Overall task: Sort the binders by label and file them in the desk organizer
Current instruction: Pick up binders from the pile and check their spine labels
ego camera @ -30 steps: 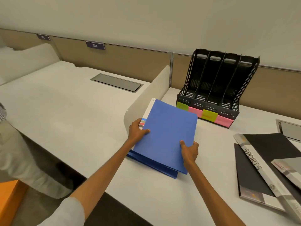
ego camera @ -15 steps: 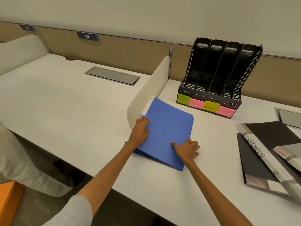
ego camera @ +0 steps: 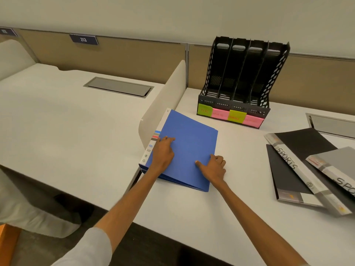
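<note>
1. Blue plastic ring binder [ego camera: 189, 143] lies flat and closed on the white tabletop [ego camera: 240, 189], spine toward the low cream divider panel [ego camera: 163, 104], just in front and to the left of the black mesh four-slot desk organizer [ego camera: 244, 77].
2. Left hand [ego camera: 163, 152] rests flat on the cover near the spine, fingers spread, clamped on nothing. Right hand [ego camera: 214, 166] sits at the cover's near right edge: thumb on the cover, fingers curled at the edge. Whether those fingers have hooked under the cover, I cannot tell.
3. Organizer slots all appear empty. Each carries a sticky note on the front lip, green [ego camera: 204, 110], pink [ego camera: 220, 114], yellow-green [ego camera: 236, 116], pink [ego camera: 252, 120]. Handwriting on them is too small to read with confidence.
4. Two more binders lie well apart on the right, overlapping: a black one with a grey "SPORTS" spine [ego camera: 299, 166] and a grey one [ego camera: 334, 166] partly on top.
5. Judgement: early in the task, nothing filed. Step in hand looks like identifying the blue binder's label; no category name shows on the cover or spine.
6. Next move likely calls for opening or turning the binder to find its label, then standing it upright, spine out, in the matching slot.
</note>
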